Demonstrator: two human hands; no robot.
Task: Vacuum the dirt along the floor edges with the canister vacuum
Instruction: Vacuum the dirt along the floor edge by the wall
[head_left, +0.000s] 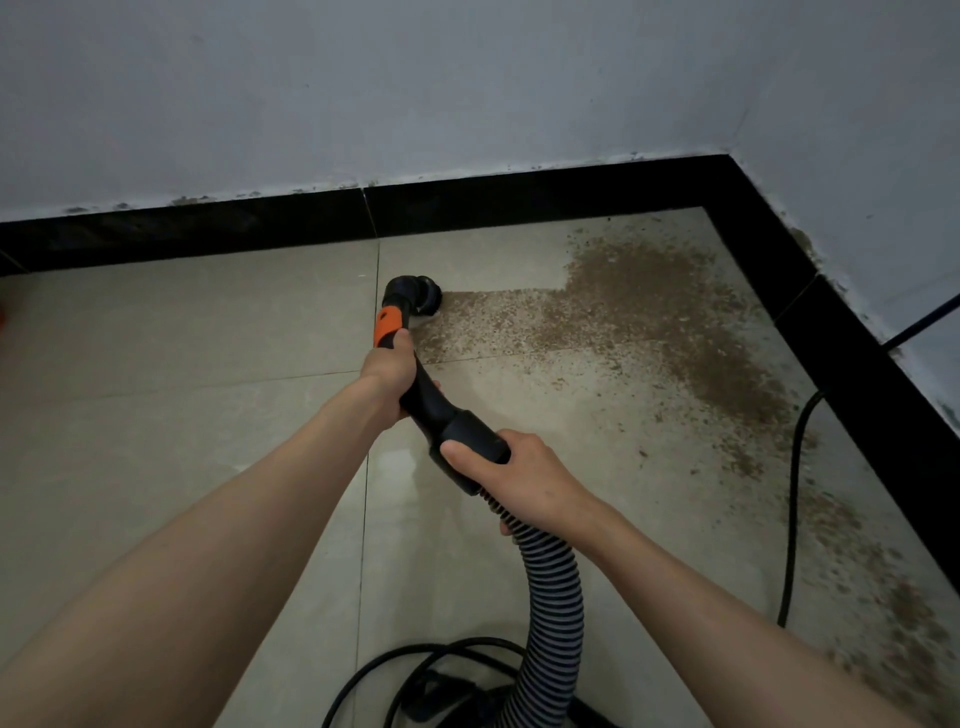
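Pale grey painted walls (467, 78) met at a corner on the right, scuffed and stained along their lower edge, and a glossy black skirting band (519, 195) ran along both of them. Below it lay the floor of large glazed beige tiles (156, 364) with thin grout lines. A wide spread of brown gritty dirt (649, 301) covered the tiles near the corner and trailed down along the right-hand skirting — thinner in a straight strip leading left toward the nozzle. A grey-and-black ribbed vacuum hose (550, 597) curved up from the bottom of the frame, where only a dark part of the canister showed, blurred. A thin black power cable (792, 493) ran down the right side over the dirt, and another loop of it lay on the floor beside the hose. The black curved plastic wand handle with an orange band (410, 364) joined the hose. The right hand (519, 478) gripped the cuff where hose met handle; the left hand (387, 371) was wrapped around the handle just below the orange band. The small round black brush nozzle (421, 293) rested on the tile at the dirt strip's left end, a little short of the skirting.
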